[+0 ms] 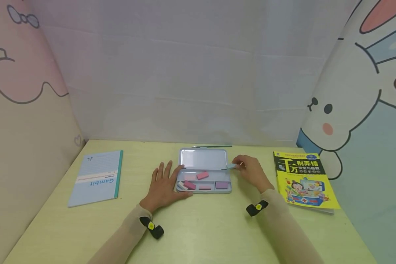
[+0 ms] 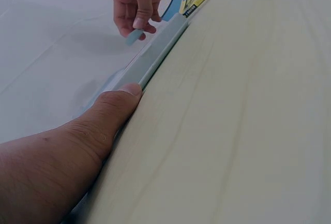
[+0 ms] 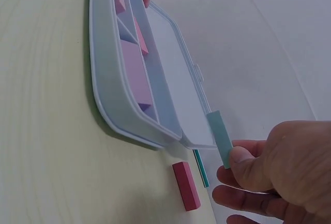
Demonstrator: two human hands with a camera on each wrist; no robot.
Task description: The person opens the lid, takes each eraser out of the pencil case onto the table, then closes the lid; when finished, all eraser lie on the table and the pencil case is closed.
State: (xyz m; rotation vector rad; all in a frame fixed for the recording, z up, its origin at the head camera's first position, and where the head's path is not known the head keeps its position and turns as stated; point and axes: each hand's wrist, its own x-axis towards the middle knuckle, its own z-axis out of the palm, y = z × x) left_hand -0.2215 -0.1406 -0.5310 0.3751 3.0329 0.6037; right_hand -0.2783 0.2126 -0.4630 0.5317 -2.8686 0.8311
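Note:
A light blue pencil case (image 1: 203, 181) lies with its lid (image 1: 202, 158) folded open toward the back. Pink, white and purple erasers sit in its compartments, among them a purple eraser (image 3: 135, 71) and a pink eraser (image 1: 202, 175). My left hand (image 1: 163, 187) rests at the case's left end, fingers spread, with the thumb along its front wall. Between thumb and fingers, my right hand (image 1: 252, 172) pinches a pale teal eraser (image 3: 221, 138) just off the case's right end. Below that hand, a dark pink eraser (image 3: 186, 186) lies on the table.
A dark green pencil (image 1: 212, 146) lies behind the case. At the left is a blue notebook (image 1: 97, 178), at the right a yellow book (image 1: 305, 181) on the table (image 1: 214, 227). A white curtain (image 1: 191, 88) hangs behind, with cartoon-printed panels at both sides.

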